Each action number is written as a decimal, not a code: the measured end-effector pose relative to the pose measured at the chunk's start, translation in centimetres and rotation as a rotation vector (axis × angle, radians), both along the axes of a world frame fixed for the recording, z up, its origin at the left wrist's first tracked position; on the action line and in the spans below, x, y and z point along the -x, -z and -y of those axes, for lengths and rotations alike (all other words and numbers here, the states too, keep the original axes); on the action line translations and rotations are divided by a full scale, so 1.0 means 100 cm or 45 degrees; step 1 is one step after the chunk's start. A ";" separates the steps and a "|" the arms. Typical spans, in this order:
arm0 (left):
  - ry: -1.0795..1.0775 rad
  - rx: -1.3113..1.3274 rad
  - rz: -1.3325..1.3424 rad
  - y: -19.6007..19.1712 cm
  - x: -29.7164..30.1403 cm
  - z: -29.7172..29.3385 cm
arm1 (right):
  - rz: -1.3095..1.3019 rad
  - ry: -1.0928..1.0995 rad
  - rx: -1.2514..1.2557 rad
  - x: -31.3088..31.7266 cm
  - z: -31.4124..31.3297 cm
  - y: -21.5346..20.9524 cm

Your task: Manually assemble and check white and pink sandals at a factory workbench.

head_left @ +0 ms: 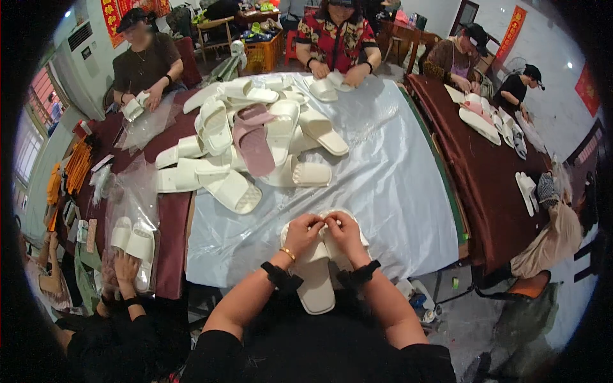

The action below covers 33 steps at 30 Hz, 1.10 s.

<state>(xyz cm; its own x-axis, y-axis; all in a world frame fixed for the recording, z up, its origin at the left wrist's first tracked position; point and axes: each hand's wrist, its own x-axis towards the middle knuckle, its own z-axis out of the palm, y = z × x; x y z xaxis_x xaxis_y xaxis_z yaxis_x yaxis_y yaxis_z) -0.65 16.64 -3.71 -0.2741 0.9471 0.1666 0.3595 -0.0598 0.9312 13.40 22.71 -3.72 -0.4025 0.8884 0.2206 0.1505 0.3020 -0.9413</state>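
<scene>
A pair of cream slide slippers lies at the near edge of the table, partly over the edge. My left hand and my right hand meet above the slippers' far end. Both hands have their fingers pinched together, thumbs and forefingers almost touching. Whatever they pinch, if anything, is too small to make out, and the hands cover much of the slippers there. Just beyond is a loose pile of cream slippers, with one dusty pink slipper lying on top.
Clear plastic sheeting covers the pale table. At the left, a co-worker's hand touches bagged slippers on a maroon table. Across the table, another person handles slippers. A second maroon table on the right holds more slippers.
</scene>
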 end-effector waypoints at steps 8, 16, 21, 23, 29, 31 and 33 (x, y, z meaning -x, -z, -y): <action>0.034 -0.115 0.000 0.012 0.002 -0.001 | 0.017 0.011 0.020 0.001 0.008 -0.006; 0.008 -0.074 -0.038 0.004 0.003 -0.002 | 0.014 0.028 0.018 0.001 0.006 -0.003; 0.038 -0.081 -0.005 0.005 0.001 -0.001 | 0.072 0.068 0.006 0.000 0.004 0.004; 0.027 -0.109 -0.030 0.002 0.000 -0.001 | 0.082 0.075 0.045 -0.001 0.003 0.006; -0.001 -0.131 -0.079 0.004 0.002 -0.001 | 0.125 0.009 -0.062 0.004 0.002 0.001; -0.010 -0.135 -0.077 0.004 0.002 0.000 | 0.143 -0.015 -0.139 0.003 0.001 0.001; 0.023 -0.124 -0.119 0.005 0.003 0.000 | 0.150 -0.014 -0.179 0.003 0.000 0.004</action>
